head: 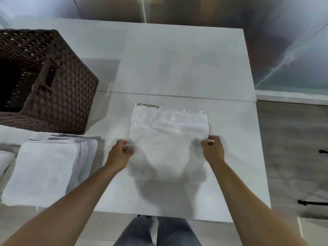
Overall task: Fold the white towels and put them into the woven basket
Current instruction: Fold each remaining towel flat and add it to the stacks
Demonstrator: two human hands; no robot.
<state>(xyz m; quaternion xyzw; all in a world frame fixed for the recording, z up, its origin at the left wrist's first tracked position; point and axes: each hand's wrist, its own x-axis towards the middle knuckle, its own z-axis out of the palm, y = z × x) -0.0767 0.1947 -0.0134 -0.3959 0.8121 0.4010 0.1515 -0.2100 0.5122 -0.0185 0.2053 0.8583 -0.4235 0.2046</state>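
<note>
- White towel (168,132) lies flat at the middle of the tabletop (177,59), printed edge toward the far side; laid square, likely so a fold lands even.
- Left hand (120,153) pinches the towel's left edge with curled fingers; right hand (213,148) pinches the right edge the same way. Matched grips probably keep the cloth taut for the next fold.
- The towel's near portion is blurred; I cannot tell how far it drapes.
- Stack of towels (42,171) sits at the tabletop's near-left edge, within easy reach.
- Woven basket (58,89) stands at the far-left corner, mouth dark; contents cannot be told.
</note>
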